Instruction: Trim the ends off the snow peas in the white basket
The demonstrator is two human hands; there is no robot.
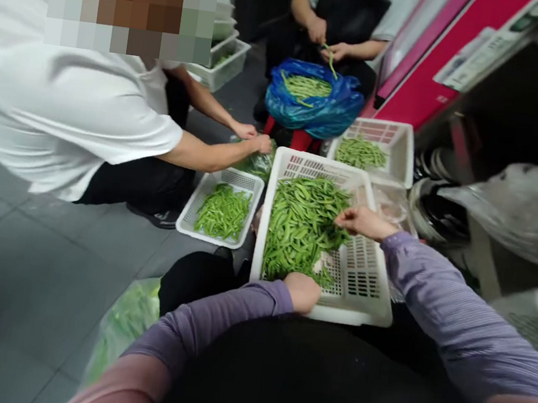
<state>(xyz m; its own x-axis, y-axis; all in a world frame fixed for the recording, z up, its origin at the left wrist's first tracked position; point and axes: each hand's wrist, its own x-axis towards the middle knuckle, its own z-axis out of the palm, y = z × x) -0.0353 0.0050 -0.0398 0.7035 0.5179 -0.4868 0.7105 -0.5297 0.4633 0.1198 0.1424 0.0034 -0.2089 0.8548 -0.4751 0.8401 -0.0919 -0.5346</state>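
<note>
A large white slotted basket (364,306) in front of me holds a heap of green pea pods (303,222), thickest at its left and far side. My left hand (303,292) is closed at the basket's near edge, beside the lower pods; its fingertips and anything in them are hidden. Over the right side of the heap is my right hand (363,222), its thumb and fingers pinched together. Whatever may be between those fingertips is too small to tell. A small pale patch shows among the pods near the basket's bottom.
A smaller white basket of pods (182,220) stands at left, by a crouching person in white (87,111). Beyond are a blue bag (335,111) of long beans, another person's hands and a white basket (407,153). A green bag (126,325) lies on the floor.
</note>
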